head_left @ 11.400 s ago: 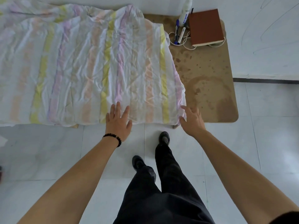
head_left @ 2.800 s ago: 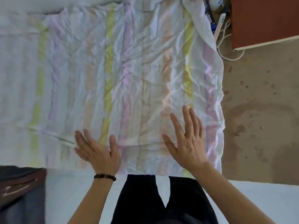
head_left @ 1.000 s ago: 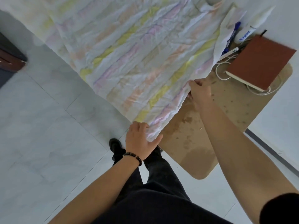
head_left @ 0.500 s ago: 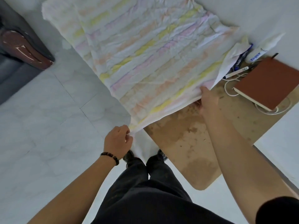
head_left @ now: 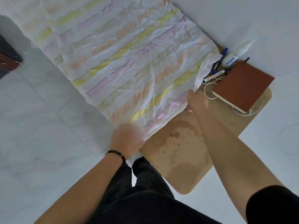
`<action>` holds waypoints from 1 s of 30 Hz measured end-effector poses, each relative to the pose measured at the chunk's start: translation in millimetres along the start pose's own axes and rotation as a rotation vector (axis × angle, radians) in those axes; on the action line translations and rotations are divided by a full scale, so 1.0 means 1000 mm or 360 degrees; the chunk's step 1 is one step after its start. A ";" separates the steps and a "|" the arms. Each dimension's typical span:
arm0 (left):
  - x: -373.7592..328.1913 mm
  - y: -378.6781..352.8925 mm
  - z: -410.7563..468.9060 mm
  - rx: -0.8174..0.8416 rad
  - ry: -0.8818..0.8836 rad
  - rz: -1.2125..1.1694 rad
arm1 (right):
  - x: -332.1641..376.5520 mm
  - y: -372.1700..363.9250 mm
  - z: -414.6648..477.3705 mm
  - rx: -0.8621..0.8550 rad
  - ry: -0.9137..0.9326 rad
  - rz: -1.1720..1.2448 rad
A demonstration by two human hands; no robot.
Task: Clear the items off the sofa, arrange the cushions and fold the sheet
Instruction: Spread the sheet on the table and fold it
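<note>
A wrinkled white sheet [head_left: 123, 62] with yellow, pink and orange stripes lies folded over a low brown table [head_left: 182, 152] and hangs off its left side. My left hand [head_left: 127, 140], blurred and wearing a bead bracelet, grips the sheet's near corner at the table's front edge. My right hand [head_left: 196, 101] pinches the sheet's right edge farther back, fingers tucked under the cloth. A loose flap of the sheet [head_left: 204, 70] curls up beside the pens.
A brown notebook [head_left: 242, 88], pens [head_left: 217, 65], a white bottle [head_left: 233, 58] and a white cable [head_left: 210, 88] sit at the table's far right. A dark sofa corner [head_left: 8, 57] shows at the left. My legs [head_left: 145, 183] stand on pale floor tiles.
My left hand has shifted right along the table's front edge with the near corner. My right hand keeps its hold on the sheet's right edge. The camera has swung.
</note>
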State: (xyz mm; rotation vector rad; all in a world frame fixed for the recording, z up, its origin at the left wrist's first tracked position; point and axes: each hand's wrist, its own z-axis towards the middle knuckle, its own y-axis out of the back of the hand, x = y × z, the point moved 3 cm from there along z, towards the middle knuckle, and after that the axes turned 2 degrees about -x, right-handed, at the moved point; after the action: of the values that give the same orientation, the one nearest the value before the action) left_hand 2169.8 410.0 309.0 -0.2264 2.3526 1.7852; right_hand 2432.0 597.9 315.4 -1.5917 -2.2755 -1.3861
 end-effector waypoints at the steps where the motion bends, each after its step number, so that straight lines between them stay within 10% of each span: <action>1: -0.004 -0.001 0.002 -0.0013 -0.0013 0.0028 | 0.000 0.002 0.004 -0.0049 0.0034 -0.0021; 8: 0.004 0.001 -0.015 -0.0051 -0.0108 0.0049 | 0.010 0.017 0.024 -0.0190 0.0090 0.0064; 21: 0.061 0.066 -0.014 -0.0078 0.0876 -0.0927 | 0.071 0.018 0.005 0.0087 -0.0252 0.0965; 30: 0.122 0.121 -0.045 -0.0128 0.0678 -0.0419 | 0.144 0.038 0.000 -0.0151 0.0259 0.0535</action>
State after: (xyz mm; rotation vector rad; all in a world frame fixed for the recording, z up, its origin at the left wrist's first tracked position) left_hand 2020.9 397.6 406.0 -0.9666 2.3662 1.8429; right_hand 2392.9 706.2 409.2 -1.7169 -1.7778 -1.4867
